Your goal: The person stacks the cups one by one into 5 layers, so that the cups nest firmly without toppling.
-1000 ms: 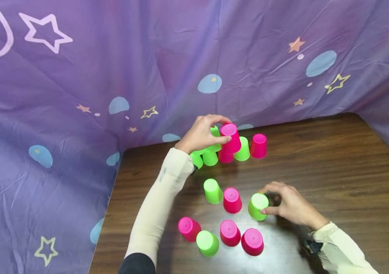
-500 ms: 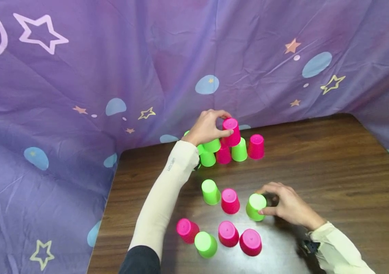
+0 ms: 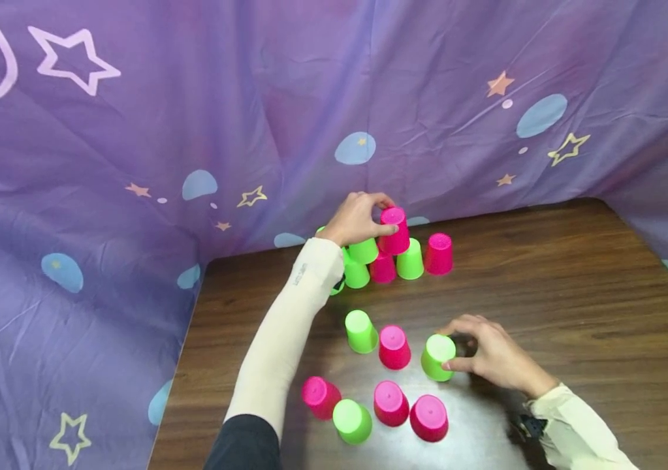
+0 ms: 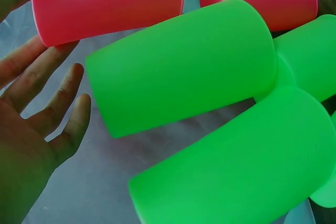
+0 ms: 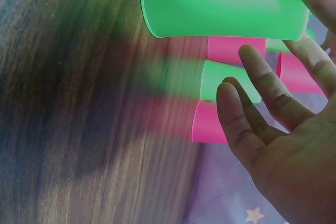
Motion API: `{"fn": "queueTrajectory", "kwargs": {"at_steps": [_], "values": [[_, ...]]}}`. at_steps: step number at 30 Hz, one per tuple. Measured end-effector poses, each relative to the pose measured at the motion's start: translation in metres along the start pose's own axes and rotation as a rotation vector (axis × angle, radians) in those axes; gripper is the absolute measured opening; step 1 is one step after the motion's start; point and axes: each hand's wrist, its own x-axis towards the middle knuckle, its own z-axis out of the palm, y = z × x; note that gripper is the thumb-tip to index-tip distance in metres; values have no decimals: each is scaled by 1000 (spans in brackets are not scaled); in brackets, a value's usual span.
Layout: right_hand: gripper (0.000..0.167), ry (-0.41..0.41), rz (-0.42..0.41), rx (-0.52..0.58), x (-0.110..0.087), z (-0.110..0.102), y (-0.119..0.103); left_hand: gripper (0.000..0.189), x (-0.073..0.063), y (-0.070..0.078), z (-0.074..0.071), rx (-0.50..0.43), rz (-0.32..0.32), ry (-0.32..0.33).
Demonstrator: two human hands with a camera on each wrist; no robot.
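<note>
My left hand pinches an upside-down pink cup by its base, between thumb and fingers. That cup sits at second-row height above a pink cup and a green cup. Close beside it is a second-row green cup, with another green cup further along the row. My right hand pinches an upside-down green cup at the table; in the right wrist view its other fingers are spread. My left hand and sleeve hide part of the stack's left end.
A pink cup ends the bottom row on the right. Nearer stand a green cup, a pink cup and several more upturned cups, including a green one. A purple star-patterned cloth hangs behind the wooden table.
My left hand has shifted the pink cup slightly right, then lowered it to the second row. My right hand stays at the green cup.
</note>
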Motion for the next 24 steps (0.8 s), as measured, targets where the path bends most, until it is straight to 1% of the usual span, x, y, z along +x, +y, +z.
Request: {"fn": "queueTrajectory", "kwargs": {"at_steps": [7, 10, 14, 19, 24], "values": [[46, -7, 2, -7, 0, 1, -3, 46, 3, -6, 5, 19, -30, -46], [46, -8, 5, -9, -1, 1, -3, 47, 3, -7, 6, 25, -28, -62], [46, -13, 21, -17, -1, -1, -3, 47, 4, -9, 7, 12, -20, -70], [47, -17, 35, -36, -2, -2, -3, 47, 6, -10, 8, -15, -40, -88], [47, -9, 24, -51, -2, -1, -3, 47, 7, -10, 9, -10, -54, -96]]}}
